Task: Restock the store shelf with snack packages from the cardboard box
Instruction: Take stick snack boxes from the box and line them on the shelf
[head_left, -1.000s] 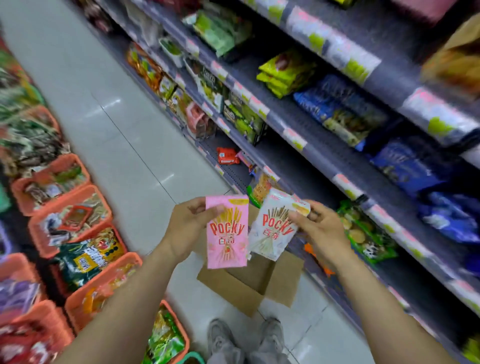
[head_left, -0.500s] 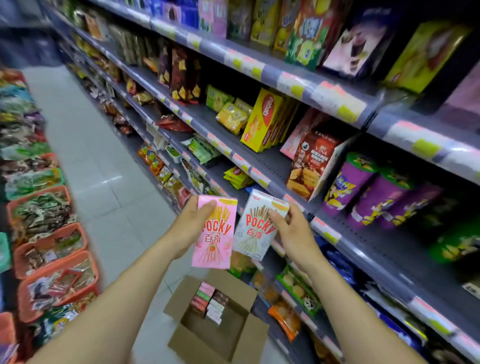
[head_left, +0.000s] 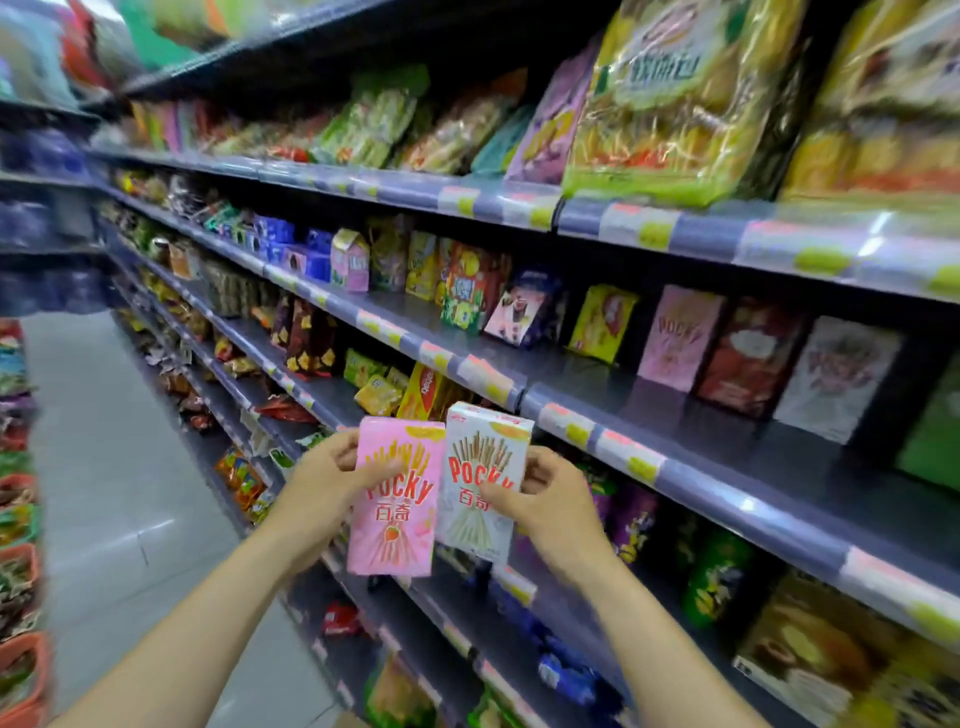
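A: Head view: what do both hands hold?
B: The left hand (head_left: 332, 483) grips a pink box (head_left: 392, 519), the right hand (head_left: 553, 501) a white box (head_left: 485, 460), long edges touching, near the shelf lip (head_left: 691, 480); bare deck (head_left: 597, 371) lies behind it.

Orange baskets (head_left: 21, 670) of packets line the left edge of the grey floor (head_left: 119, 467).

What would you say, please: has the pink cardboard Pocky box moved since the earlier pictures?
Yes. The pink cardboard Pocky box, gripped by the left hand, has risen from low-shelf level to just below the grey shelf rail.
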